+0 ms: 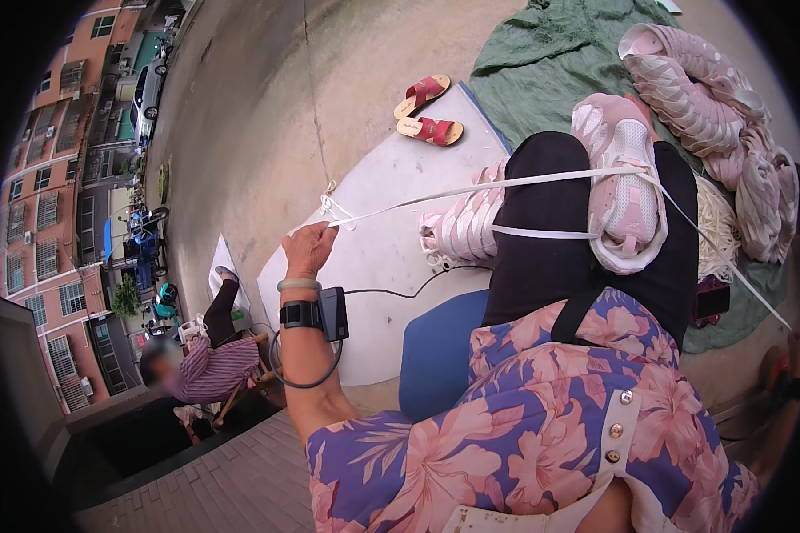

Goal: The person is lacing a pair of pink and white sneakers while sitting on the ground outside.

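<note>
A pink and white sneaker (625, 209) rests across my lap, on dark trousers. A long white shoelace (480, 187) passes through it and stretches out to both sides. My left hand (309, 251), well out to the left over the pale sheet, is closed with its fingers pinched on one end of the lace. At the far right rim my right hand (798, 348) is closed at the other end; shadow partly hides its fingers. A lower run of lace lies across my thigh to the shoe. Beside my left thigh lies a row of nested pink and white shoe pieces (462, 220).
A curved pile of similar pieces (747, 133) lies at right on a green cloth (551, 58). White laces (718, 233) and a dark phone-like object (711, 300) sit by my thigh. Red sandals (431, 130) stand beyond the pale sheet (329, 293). Another person (212, 369) sits at left.
</note>
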{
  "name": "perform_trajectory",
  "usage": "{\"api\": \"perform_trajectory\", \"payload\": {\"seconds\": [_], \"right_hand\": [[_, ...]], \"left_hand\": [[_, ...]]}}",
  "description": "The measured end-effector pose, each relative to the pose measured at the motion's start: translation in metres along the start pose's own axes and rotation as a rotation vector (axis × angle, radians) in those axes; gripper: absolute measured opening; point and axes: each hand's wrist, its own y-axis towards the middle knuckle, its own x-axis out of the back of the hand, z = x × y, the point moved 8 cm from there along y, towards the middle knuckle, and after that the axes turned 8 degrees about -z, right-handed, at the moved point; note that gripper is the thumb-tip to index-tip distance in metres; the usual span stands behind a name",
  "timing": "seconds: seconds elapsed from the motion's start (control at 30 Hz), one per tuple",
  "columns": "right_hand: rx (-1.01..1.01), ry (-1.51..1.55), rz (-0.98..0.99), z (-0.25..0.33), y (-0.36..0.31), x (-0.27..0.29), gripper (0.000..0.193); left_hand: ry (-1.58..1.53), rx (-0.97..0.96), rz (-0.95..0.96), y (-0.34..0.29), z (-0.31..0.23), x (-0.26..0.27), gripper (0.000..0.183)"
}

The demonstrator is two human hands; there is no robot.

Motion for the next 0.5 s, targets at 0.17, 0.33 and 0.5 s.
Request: {"api": "perform_trajectory", "payload": {"seconds": [0.17,0.33,0.5], "right_hand": [[-0.348,0.870,0.787,0.151,-0.078,-0.035,0.015],[-0.265,1.534,0.964,0.344,-0.103,0.082,0.016],[-0.150,1.923,0.534,0.378,-0.049,0.161,0.017]], "left_hand": [[-0.215,-0.057,0.710,-0.037,-0.075,-0.070,0.056],[-1.180,-0.271,0.533,-0.036,-0.182,-0.006,0.049],[-1.871,-0.141,0.337,-0.007,-0.218,0.039,0.042]]}}
